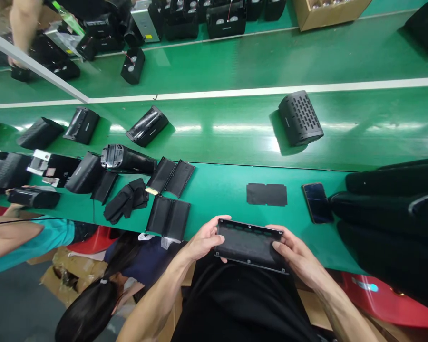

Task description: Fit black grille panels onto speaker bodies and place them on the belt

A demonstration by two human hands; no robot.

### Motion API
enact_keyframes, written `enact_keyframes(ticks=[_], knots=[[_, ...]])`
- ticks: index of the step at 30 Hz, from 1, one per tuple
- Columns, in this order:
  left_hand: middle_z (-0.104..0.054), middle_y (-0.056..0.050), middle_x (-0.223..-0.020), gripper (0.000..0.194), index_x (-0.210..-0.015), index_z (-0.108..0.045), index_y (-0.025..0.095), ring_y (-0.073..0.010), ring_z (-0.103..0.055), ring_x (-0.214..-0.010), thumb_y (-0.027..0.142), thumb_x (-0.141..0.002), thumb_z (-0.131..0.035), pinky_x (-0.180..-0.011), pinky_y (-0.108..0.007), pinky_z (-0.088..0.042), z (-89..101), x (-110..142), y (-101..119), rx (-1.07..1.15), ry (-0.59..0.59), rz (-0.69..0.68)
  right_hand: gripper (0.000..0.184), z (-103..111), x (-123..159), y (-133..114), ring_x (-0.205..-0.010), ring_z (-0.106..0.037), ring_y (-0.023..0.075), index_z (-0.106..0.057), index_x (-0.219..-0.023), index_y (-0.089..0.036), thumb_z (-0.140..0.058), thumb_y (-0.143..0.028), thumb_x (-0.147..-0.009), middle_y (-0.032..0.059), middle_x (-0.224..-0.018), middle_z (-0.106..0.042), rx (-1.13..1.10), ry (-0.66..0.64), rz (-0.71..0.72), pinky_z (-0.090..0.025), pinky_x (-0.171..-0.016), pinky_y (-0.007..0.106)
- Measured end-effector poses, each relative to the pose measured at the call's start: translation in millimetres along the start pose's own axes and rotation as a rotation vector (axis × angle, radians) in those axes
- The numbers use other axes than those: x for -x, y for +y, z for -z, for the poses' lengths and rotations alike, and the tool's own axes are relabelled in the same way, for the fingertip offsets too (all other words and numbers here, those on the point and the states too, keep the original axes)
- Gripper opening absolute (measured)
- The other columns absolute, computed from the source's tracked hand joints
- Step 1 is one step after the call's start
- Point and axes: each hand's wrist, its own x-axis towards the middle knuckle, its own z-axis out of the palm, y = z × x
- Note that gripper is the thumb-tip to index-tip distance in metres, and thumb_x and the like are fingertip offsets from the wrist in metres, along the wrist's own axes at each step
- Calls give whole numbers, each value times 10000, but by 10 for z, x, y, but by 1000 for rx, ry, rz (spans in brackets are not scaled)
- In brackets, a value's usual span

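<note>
Hands (209, 241) | black rectangular panel (249, 243) | held at 2 short edges

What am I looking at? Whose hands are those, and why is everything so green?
This picture comes from a camera worn on a person's head, so it shows roughly what they see when looking down. There is no robot here. Those are the person's own left hand and right hand, holding a flat black frame with a dark middle. The green workbench in front of them holds a black sheet and a phone. Beyond it, a green belt carries a black holed casing, perhaps a speaker.
</note>
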Motion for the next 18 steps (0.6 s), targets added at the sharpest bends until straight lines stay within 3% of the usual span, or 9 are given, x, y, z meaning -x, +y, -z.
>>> enact_keyframes(ticks=[4, 7, 13, 18], knots=[[-658, -40, -995, 738, -1512, -420, 281, -172, -709, -672, 244, -845, -733, -603, -311, -629, -22, 74, 51, -45, -50, 0, 614, 19, 74, -49, -600, -371, 149, -622, -1399, -305, -779, -466, -828, -61, -702, -350, 122, 71, 48, -354, -558, 271], [-654, -32, -953, 709, -1508, -420, 263, -169, -693, -687, 268, -867, -722, -633, -306, -617, -60, 117, 87, -68, -56, -20, 636, 45, 111, -35, -612, -347, 150, -585, -1451, -321, -752, -470, -856, -54, -740, -340, 143, 76, 65, -327, -557, 275], [-597, -4, -879, 662, -1463, -508, 216, -122, -538, -685, 249, -845, -741, -665, -242, -473, -66, 154, 165, -195, 4, -60, 544, 42, 101, 20, -660, -418, 149, -671, -1321, -277, -772, -522, -847, -51, -745, -383, 105, 58, 51, -389, -610, 267], [-572, -1, -857, 659, -1479, -502, 211, -127, -506, -713, 258, -862, -728, -690, -240, -440, -20, 136, 149, -228, 6, -73, 572, 15, 84, -2, -810, -599, 195, -640, -1349, -277, -786, -509, -847, -13, -828, -576, 6, 15, 28, -493, -745, 300]])
